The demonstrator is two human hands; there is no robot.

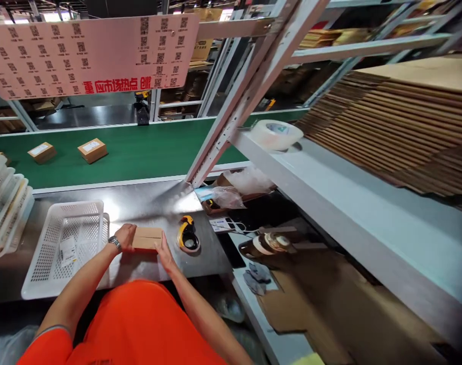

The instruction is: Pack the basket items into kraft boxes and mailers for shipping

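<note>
Though plain, a brown cardboard box (147, 240) with a dark seam (150, 236)

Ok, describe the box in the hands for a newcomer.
Below the green conveyor belt, find the metal worktable. Right of its white basket, the left hand and right hand hold a small brown box; unlike the labelled boxes on the belt, its top shows no label.
</note>
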